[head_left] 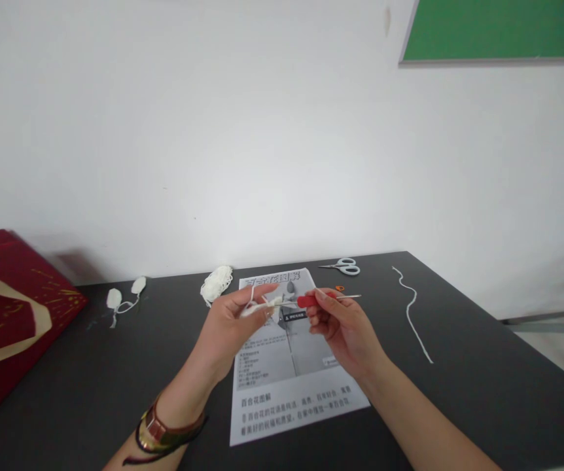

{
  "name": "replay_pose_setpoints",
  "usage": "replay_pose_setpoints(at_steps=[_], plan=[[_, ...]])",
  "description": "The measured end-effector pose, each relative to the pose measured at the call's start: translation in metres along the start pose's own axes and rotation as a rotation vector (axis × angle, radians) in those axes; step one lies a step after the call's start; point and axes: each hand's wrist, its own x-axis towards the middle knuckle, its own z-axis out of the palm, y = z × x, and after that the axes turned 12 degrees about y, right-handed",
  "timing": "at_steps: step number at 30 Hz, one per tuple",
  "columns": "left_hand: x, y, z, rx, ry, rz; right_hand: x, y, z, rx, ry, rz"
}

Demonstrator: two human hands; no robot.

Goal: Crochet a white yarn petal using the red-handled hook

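Observation:
My left hand [235, 320] pinches a small piece of white crochet work [275, 302], with yarn running over the fingers. In my right hand [335, 320] is a crochet hook [306, 301] with a red grip and metal ends. The hook's left tip meets the crochet work between the two hands; whether it passes through a loop is too small to tell. Below both hands lies a printed pattern sheet [301, 399] with pictures and Chinese text. Behind my left hand sits a bundle of white yarn [217, 283].
Two white crocheted petals [114, 299] joined by yarn lie at the left, near a dark red gift bag [12, 327]. Scissors [347, 265] and an orange stitch marker [339, 288] lie beyond my right hand. A loose yarn strand [411, 307] rests on the black table [463, 392], which meets a white wall.

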Motion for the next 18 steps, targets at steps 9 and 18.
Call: replay_pose_setpoints(at_steps=[9,18], plan=[[0.0012,-0.0052,0.0004,0.126,-0.030,0.235,0.0000,0.0024,0.0031,0.064,-0.010,0.098],[0.0034,-0.0075,-0.0017,0.100,-0.006,0.145,-0.0015,0.0024,0.0043,0.043,-0.027,0.106]])
